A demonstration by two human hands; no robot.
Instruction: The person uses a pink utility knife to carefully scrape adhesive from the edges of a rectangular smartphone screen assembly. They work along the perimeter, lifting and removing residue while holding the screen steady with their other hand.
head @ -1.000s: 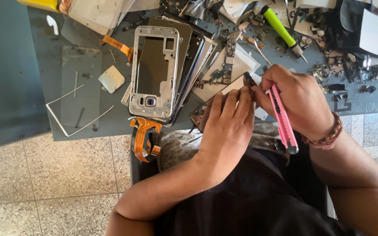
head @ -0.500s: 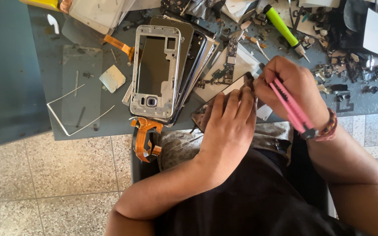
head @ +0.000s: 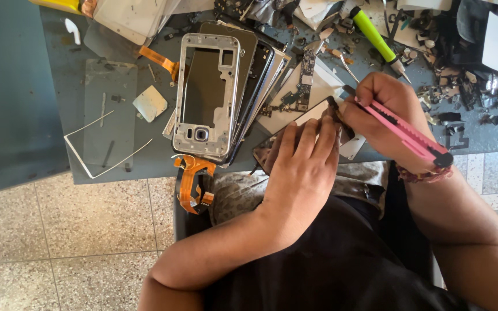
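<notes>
Left hand [head: 304,167] lies flat, fingers spread, pressing a phone panel [head: 295,129] against the table edge [head: 145,170], apparently to steady it. Right hand [head: 384,109], just right of the panel, is clenched round a pink cutter [head: 407,133], tip at the panel's far corner. Left of the panel: silver phone frame [head: 206,95]. Beyond it: green screwdriver [head: 373,35].
</notes>
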